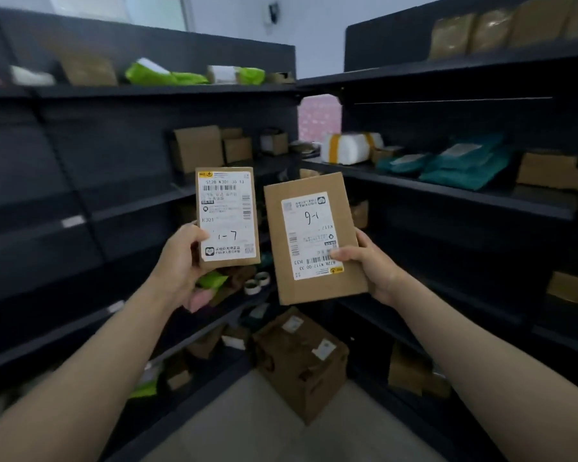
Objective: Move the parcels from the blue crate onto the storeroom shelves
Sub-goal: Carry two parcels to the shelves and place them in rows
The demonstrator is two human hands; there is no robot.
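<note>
On the far left, dark storeroom shelves (80, 91) run toward the corner. Their top shelf carries green mailers (161, 76) among white and brown packets, and the shelf below holds a cluster of cardboard boxes (199, 146) near its right end.

Just right of these, the left hand (181, 261) is raised in front of the shelving. Its thumb is pressed on the face and its fingers are curled behind a small parcel (227, 215), gripped at the lower left edge. This parcel stands upright, its white label facing the camera with "1-7" handwritten on it. Below it, two tape rolls (257, 283) sit on a lower shelf.

Beside the small parcel, close but not touching, is a larger parcel (314, 238), tilted slightly. Its label is upside down, with a handwritten mark that reads as "9-1" from this side. The right hand (371, 261) grips it at the right edge, thumb across the label and fingers hidden behind.

Beneath both parcels, a big carton (301, 361) rests on the floor (264, 428) in the corner.

To the right, a second shelving unit (447, 191) holds a white bundle (351, 146) banded with yellow tape, then teal mailers (464, 165), then a brown box (548, 170). Brown packets (481, 31) stand along its top shelf.
</note>
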